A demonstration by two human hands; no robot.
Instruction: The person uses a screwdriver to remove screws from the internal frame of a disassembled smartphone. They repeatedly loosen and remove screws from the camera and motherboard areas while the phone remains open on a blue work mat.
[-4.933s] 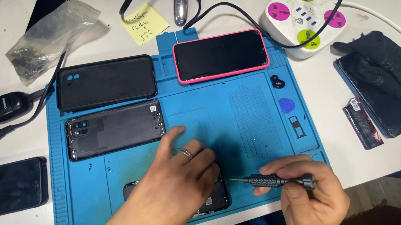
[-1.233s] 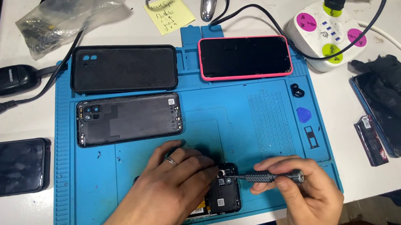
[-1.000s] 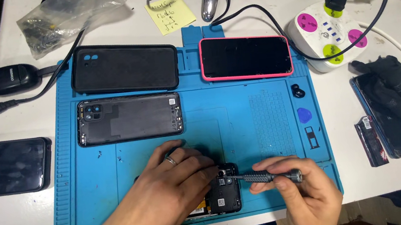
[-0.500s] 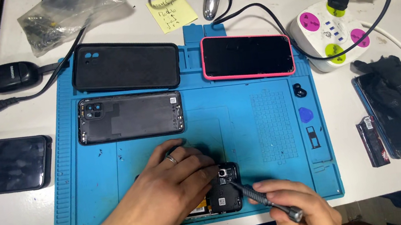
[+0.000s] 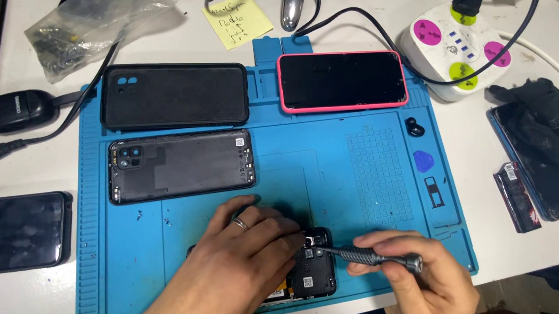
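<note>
A phone repair workshop: a blue mat (image 5: 134,290) covers the white surface (image 5: 25,301), phones (image 5: 173,97) and a back cover (image 5: 180,165) lie on it, with a power strip (image 5: 462,54) far right.

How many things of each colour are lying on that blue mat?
Black: 4: case, back cover, opened phone, small cap
Pink: 1: pink-rimmed phone
Blue: 1: pick
Total: 6
</note>
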